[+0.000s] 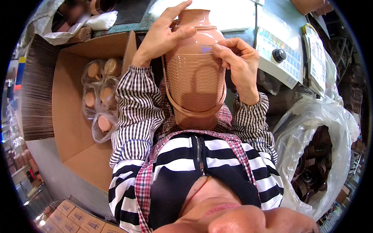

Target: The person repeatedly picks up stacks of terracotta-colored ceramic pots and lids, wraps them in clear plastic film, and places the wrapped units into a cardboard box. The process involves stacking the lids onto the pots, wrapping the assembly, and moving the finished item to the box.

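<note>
A glossy tan-brown vacuum flask with a ribbed body stands tilted between my arms, its neck away from me. Its carrying handle hangs around the lower body. My left hand grips the neck and shoulder, thumb lying across the shoulder and fingers spread on the far left side. On the right of the shoulder, the thumb and forefinger of my right hand pinch the edge of what looks like a thin clear label with a blue-purple mark. The other right fingers are curled.
At left, an open cardboard box holds several bagged rounded parts. Sheets of small labels lie at right under a black knob-like object. A clear plastic bag holds dark brown parts. Printed cartons stand lower left.
</note>
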A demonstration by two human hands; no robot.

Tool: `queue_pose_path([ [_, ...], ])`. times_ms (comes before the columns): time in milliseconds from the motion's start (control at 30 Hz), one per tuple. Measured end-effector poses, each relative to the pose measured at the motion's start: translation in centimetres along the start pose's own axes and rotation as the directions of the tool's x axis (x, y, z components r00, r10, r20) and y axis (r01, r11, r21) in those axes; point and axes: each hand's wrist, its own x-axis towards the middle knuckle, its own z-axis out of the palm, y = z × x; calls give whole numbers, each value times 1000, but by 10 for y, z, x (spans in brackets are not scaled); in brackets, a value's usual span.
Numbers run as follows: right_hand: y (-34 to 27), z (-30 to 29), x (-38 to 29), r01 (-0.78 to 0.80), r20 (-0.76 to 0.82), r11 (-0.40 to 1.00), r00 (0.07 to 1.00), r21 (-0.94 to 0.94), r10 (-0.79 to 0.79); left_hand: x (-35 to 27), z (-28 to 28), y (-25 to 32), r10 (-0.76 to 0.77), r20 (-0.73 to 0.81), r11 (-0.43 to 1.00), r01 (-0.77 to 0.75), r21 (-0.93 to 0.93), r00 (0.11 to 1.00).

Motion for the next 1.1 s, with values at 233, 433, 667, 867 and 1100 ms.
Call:
queue_pose_path([
  [233,-4,4,-1,6,-9,998,1000,-58,-7,-1,4,-19,518,-30,826,-491,276,855],
  [433,-1,6,-4,85,-16,992,996,-91,-87,-4,11,-24,369,47,851,-358,385,928],
  [667,61,-28,9,-46,-167,982,986,-184,15,-36,-3,4,206,-130,911,-141,388,970],
  [867,166,-75,-96,-589,339,801,779,106,528,-86,-64,44,276,-544,961,-206,187,792],
  [1100,45,-61,-1,277,-305,959,910,-61,-282,-32,-99,32,573,-490,740,-672,-36,657],
])
